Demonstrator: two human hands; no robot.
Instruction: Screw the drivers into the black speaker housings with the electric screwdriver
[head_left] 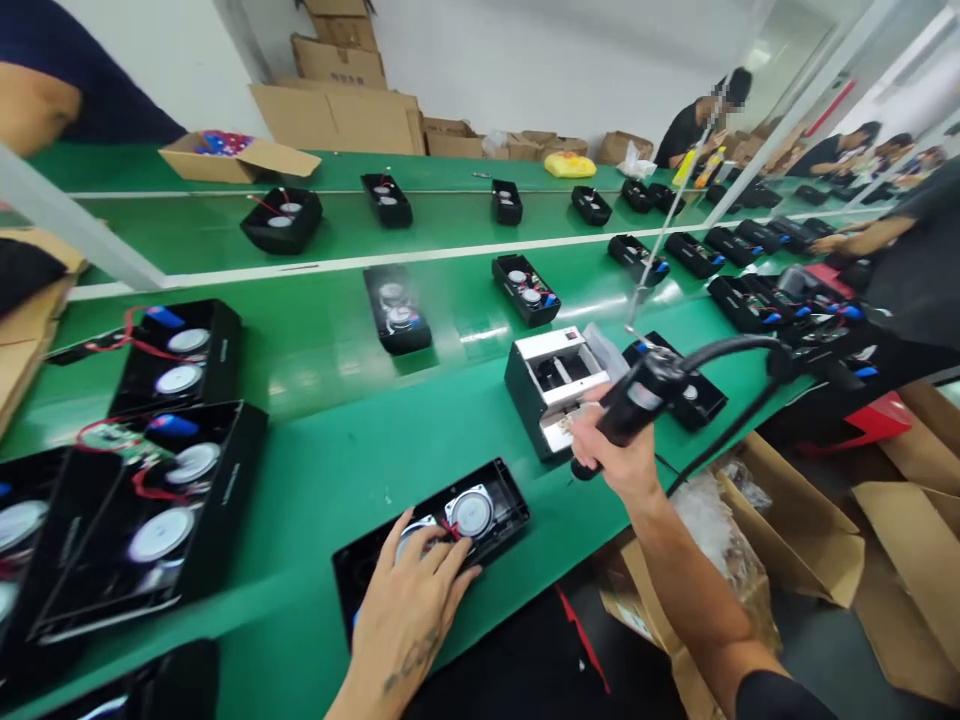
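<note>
The person's L hand (420,590) is resting on an open black box (442,503), w/ its fingers spreading loosely over the top, not squeezing shut. The box is lying right under that hand, on the green table (300,500), & it is sitting at a slant. One round speaker (472,513) is showing just past the fingertips; a 2nd one is hiding partly under them. Some red wires (451,528) are poking out betw. the two, nr the fingers. The R hand (611,450) is wrapping tight around a black power driver (637,395), holding it up at a tilt, well apart from the box. A thick black cord (727,345) is running off to the R of that grip. A small machine w/ a white top (559,385) is standing just past the R hand, a bit to its L; can't tell if they're touching. Another black box (697,400) is lying behind the driver. Far L of the L hand, more boxes w/ speakers (240,500) are sitting close tog. Cardboard boxes (795,520) are standing low, to the R of the R arm. Farther off on that side, a co-worker (915,260) is reaching over more boxes.
</note>
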